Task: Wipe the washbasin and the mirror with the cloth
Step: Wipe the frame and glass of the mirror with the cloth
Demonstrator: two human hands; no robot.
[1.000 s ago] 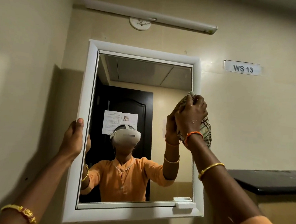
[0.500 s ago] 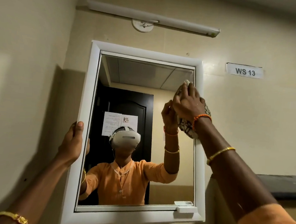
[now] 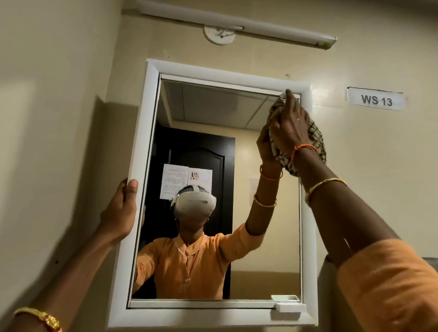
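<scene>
Checked brown-and-cream cloth [image 3: 316, 143], bunched, pressed to the glass at the upper right corner of the mirror [image 3: 214, 140] by the right hand [image 3: 289, 129], fingers clenched on the fabric, one fingertip up at the white frame [image 3: 146, 161]. Left hand [image 3: 121, 211] wrapped round the frame's left edge. Beige wall [image 3: 50, 104], tube light [image 3: 237, 23] above, label "WS 13" [image 3: 376, 99] to the right.

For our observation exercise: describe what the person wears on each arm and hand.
The left hand is bare, with a gold bangle at the wrist. The right hand has an orange thread band, a gold bracelet and an orange sleeve.
</scene>
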